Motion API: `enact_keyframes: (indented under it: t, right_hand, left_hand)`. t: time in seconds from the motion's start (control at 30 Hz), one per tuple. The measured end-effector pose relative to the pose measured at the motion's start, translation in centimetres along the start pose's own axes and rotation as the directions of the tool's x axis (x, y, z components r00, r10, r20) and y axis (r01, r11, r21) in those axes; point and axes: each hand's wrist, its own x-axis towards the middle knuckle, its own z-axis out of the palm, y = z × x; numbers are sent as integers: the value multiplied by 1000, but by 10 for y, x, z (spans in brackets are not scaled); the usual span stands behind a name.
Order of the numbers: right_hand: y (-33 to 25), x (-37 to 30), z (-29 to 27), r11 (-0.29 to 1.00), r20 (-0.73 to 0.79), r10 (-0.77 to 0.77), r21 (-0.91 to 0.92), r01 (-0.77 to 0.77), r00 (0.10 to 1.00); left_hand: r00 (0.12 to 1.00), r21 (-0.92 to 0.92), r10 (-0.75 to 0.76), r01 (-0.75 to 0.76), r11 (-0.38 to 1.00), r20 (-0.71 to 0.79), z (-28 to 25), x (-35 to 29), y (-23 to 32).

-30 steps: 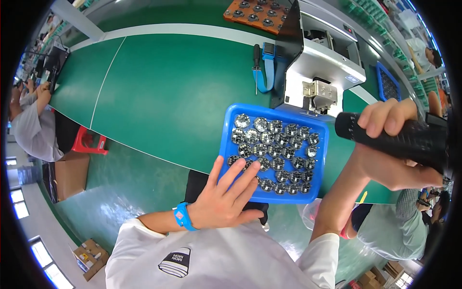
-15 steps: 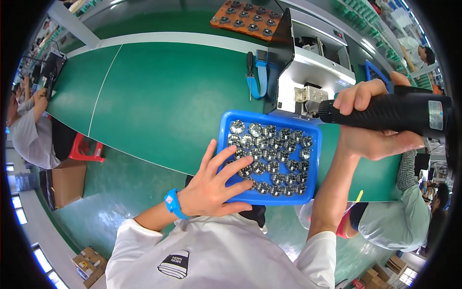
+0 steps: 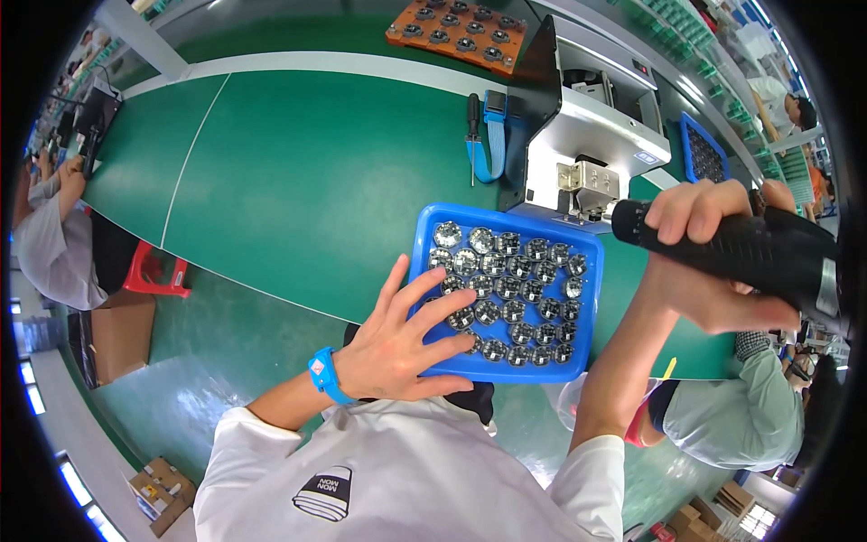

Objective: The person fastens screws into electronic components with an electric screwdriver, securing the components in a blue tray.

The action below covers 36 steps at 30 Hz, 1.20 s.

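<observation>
My right hand is wrapped round a black electric screwdriver. Its front end points left toward the metal block at the front of a silver-and-black screw feeder; I cannot tell whether the bit touches it. My left hand, with a blue wrist strap, lies spread over the left edge of a blue tray. Rows of round, shiny assemblies fill the tray. The left fingertips rest over some of them and partly hide them.
Behind the tray lie a hand screwdriver and a blue strap on the green table. Farther back sits an orange tray of round parts; another blue tray is beyond the feeder. Co-workers sit left and right.
My right hand has shifted slightly right and down with the electric screwdriver, whose rear end now tilts lower. The left hand stays nearly in place on the tray.
</observation>
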Motion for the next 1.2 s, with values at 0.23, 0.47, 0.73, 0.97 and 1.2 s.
enact_keyframes:
  t: [0.23,0.47,0.73,0.97,1.2]
  right_hand:
    - [12,2,-5,996,-65,85,-4,-85,994]
    - [18,12,-11,981,305,145,79,-176,941]
    - [4,-10,13,952,-30,305,28,-304,952]
    - [-27,-69,51,933,-81,355,95,-348,931]
    - [-24,-80,59,891,57,447,63,-450,893]
  left_hand:
    - [1000,-2,-8,8,1000,8,1,-1,0]
    - [1000,0,-7,7,1000,12,0,-2,0]
    - [1000,0,-18,18,1000,1,0,-2,0]
    - [1000,1,9,-9,1000,-29,2,-2,1]
    - [1000,34,2,-2,999,14,2,-3,1]
